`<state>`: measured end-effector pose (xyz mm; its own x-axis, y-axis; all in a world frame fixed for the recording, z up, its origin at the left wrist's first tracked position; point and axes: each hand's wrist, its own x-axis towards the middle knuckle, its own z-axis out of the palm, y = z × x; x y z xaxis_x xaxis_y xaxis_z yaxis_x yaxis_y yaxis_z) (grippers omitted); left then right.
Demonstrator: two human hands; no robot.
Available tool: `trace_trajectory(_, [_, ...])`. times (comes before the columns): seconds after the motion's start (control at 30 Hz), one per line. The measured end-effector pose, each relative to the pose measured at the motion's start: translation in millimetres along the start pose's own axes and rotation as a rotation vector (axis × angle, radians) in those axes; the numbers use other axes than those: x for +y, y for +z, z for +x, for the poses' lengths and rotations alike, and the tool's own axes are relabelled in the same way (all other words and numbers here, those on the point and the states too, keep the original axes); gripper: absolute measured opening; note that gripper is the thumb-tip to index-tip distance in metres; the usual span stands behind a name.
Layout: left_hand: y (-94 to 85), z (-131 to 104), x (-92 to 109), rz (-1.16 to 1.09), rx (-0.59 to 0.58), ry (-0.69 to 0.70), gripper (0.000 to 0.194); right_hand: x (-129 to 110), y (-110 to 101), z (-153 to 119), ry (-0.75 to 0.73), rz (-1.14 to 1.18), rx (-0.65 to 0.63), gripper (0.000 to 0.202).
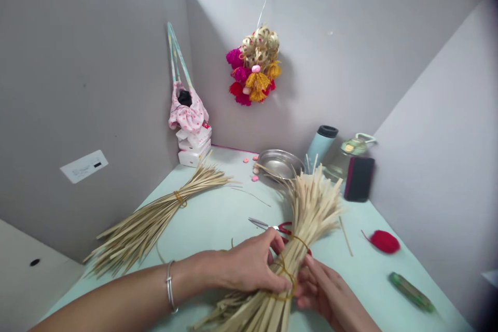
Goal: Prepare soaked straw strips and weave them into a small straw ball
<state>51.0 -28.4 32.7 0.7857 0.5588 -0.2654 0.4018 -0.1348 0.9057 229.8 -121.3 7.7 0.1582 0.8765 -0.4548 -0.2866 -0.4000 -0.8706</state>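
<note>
A thick bundle of pale straw-like strips (313,202) leans across the front of the table, its splayed end pointing away from me. Yellow cord or bands (286,270) circle its middle in several places. My left hand (254,262) grips the bundle from the left, thumb across the strips near the lower band. On the right side, the curled fingers of my right hand (324,288) press against the bundle by the bands; some fingertips are hidden behind it. Scissors with red handles (264,224) lie just beyond my left hand, partly covered by the bundle.
A second tied bundle (155,218) lies at left. Behind are a metal bowl (280,163), pink pieces (254,178), a blue tumbler (321,148), a glass jug (342,158) and a phone (359,180). Red yarn (384,241) and a green-ended tool (411,292) lie right.
</note>
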Motion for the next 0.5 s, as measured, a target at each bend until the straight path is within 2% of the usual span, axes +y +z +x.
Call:
trace_trajectory(0.13, [-9.8,-12.1,19.1,0.062,0.034,0.027,0.057,-8.1,1.9,10.8,-0.006,0.095,-0.018,0.054])
trace_trajectory(0.23, [-29.2,-8.3,31.4,0.022,-0.114,0.049,0.065,-21.1,15.2,16.8,-0.057,0.166,-0.039,0.044])
trace_trajectory(0.27, [-38.9,-4.2,35.6,-0.014,-0.16,0.06,0.065,-26.0,21.7,19.1,-0.082,0.186,-0.028,0.041])
trace_trajectory(0.33, [-62.9,5.9,45.8,0.032,-0.081,0.111,0.056,-36.6,36.4,23.9,-0.128,0.241,0.03,0.035])
trace_trajectory(0.4, [-90.3,15.0,58.5,0.181,-0.068,0.091,0.049,-48.9,51.2,27.9,-0.159,0.298,0.071,0.033])
trace_trajectory(0.5, [-128.8,22.4,78.7,0.519,0.018,0.063,0.055,-69.5,70.4,28.9,-0.203,0.338,0.038,0.034])
